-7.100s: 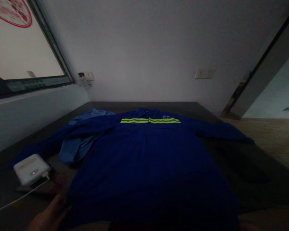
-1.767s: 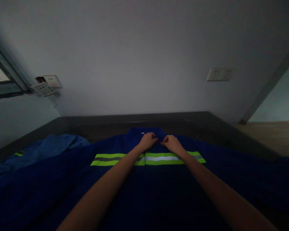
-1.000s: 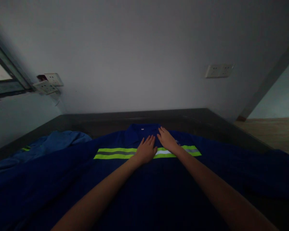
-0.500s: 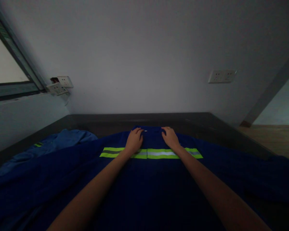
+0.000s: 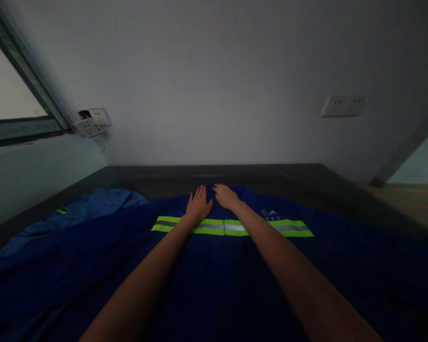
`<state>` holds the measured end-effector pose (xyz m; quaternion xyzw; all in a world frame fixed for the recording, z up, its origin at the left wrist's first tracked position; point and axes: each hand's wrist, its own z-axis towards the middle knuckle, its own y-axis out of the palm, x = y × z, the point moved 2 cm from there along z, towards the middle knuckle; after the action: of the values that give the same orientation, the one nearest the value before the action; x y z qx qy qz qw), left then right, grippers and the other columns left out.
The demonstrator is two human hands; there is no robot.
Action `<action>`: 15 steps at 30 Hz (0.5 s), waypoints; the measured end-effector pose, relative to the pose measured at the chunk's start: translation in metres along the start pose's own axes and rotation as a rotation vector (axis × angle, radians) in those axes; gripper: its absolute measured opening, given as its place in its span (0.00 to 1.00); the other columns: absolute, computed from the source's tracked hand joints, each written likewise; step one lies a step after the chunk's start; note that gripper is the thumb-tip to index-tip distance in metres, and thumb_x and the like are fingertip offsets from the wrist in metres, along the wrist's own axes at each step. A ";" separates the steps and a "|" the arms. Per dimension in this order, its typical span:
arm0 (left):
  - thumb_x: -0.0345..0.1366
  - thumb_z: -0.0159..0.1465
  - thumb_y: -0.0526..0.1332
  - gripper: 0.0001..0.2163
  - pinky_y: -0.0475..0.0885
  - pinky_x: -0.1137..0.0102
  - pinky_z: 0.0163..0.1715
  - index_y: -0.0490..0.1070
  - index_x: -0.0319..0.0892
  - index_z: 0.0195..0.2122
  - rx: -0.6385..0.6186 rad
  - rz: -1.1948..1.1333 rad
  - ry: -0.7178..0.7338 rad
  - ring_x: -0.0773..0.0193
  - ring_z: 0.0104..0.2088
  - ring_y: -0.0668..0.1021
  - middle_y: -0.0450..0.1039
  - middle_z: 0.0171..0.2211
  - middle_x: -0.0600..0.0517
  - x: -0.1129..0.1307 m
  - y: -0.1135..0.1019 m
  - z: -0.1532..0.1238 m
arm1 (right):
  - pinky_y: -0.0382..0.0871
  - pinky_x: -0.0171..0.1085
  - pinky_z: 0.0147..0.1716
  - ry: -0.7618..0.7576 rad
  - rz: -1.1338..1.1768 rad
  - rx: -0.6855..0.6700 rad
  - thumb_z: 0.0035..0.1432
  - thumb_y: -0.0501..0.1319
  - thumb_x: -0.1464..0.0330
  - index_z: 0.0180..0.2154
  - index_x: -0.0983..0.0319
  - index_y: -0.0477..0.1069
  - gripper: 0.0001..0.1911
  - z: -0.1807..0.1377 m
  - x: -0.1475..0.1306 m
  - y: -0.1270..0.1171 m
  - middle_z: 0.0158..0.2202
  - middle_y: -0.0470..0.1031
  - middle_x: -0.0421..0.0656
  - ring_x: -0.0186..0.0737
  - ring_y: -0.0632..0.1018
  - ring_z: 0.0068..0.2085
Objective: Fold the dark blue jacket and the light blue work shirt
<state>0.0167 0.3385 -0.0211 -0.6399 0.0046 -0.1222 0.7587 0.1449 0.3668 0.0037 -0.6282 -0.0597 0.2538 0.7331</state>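
Note:
A dark blue work jacket (image 5: 214, 275) lies spread with its sleeves out to both sides and its collar at the far end. A yellow-green and silver reflective band (image 5: 210, 227) crosses its chest, with a small white printed logo (image 5: 271, 214) above the band on the right. My left hand (image 5: 199, 204) rests flat on the jacket left of the collar, fingers stretched forward. Close beside it, my right hand (image 5: 226, 196) has its fingers curled on the collar, closed on the cloth; the fingertips are partly hidden.
A lighter blue garment (image 5: 103, 202) lies crumpled at the left, partly under the jacket's sleeve. The dark tabletop (image 5: 292, 183) ends at a pale wall (image 5: 214, 95). Wall sockets (image 5: 345, 105) sit at right, and a loose socket panel (image 5: 89, 127) hangs at left by the window frame.
My right hand has moved left from the right side of the collar to its middle, uncovering the logo. My left hand has flattened with its fingers stretched out. The view has shifted slightly.

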 end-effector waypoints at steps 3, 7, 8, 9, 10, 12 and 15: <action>0.43 0.67 0.45 0.30 0.46 0.53 0.63 0.43 0.34 0.67 -0.003 -0.003 0.012 0.53 0.67 0.50 0.43 0.67 0.39 -0.001 -0.001 0.000 | 0.54 0.51 0.60 -0.001 0.000 -0.065 0.64 0.48 0.71 0.61 0.59 0.61 0.24 0.012 -0.007 0.017 0.66 0.56 0.45 0.47 0.57 0.65; 0.43 0.66 0.46 0.30 0.46 0.53 0.64 0.45 0.33 0.67 0.009 -0.011 0.017 0.54 0.67 0.49 0.44 0.67 0.39 0.000 -0.004 -0.003 | 0.48 0.58 0.61 0.052 0.006 -0.093 0.65 0.46 0.69 0.62 0.57 0.58 0.24 0.019 -0.002 0.026 0.67 0.52 0.44 0.51 0.55 0.65; 0.43 0.66 0.46 0.30 0.46 0.53 0.64 0.46 0.33 0.66 0.013 -0.010 0.020 0.54 0.67 0.49 0.44 0.67 0.39 0.001 -0.005 -0.004 | 0.47 0.58 0.61 0.065 0.010 -0.091 0.66 0.46 0.68 0.63 0.57 0.57 0.25 0.019 -0.001 0.027 0.67 0.52 0.44 0.51 0.54 0.66; 0.43 0.67 0.46 0.29 0.45 0.53 0.64 0.47 0.34 0.66 0.018 -0.007 0.024 0.54 0.67 0.49 0.44 0.67 0.40 0.002 -0.006 -0.005 | 0.46 0.58 0.61 0.075 0.014 -0.087 0.66 0.45 0.68 0.63 0.57 0.57 0.25 0.019 0.000 0.028 0.67 0.52 0.44 0.51 0.54 0.66; 0.43 0.67 0.45 0.29 0.45 0.53 0.64 0.48 0.34 0.66 0.023 -0.003 0.030 0.54 0.67 0.49 0.44 0.67 0.40 0.003 -0.006 -0.006 | 0.45 0.58 0.61 0.081 0.020 -0.082 0.66 0.45 0.68 0.63 0.57 0.57 0.25 0.020 0.000 0.028 0.67 0.52 0.45 0.51 0.54 0.66; 0.43 0.67 0.45 0.28 0.44 0.53 0.64 0.50 0.36 0.66 0.030 0.008 0.042 0.54 0.67 0.49 0.46 0.67 0.41 0.003 -0.006 -0.006 | 0.46 0.57 0.61 0.085 0.034 -0.064 0.66 0.45 0.67 0.63 0.57 0.57 0.24 0.019 0.000 0.028 0.67 0.52 0.45 0.50 0.54 0.66; 0.43 0.67 0.44 0.28 0.42 0.52 0.64 0.51 0.36 0.65 -0.002 0.033 0.065 0.54 0.67 0.50 0.47 0.67 0.42 0.001 -0.003 -0.002 | 0.50 0.52 0.61 0.092 0.065 0.000 0.66 0.46 0.69 0.62 0.58 0.59 0.24 0.018 0.001 0.022 0.66 0.54 0.46 0.46 0.56 0.65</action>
<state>0.0169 0.3354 -0.0181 -0.6362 0.0399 -0.1304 0.7594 0.1323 0.3853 -0.0141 -0.6407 -0.0053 0.2485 0.7264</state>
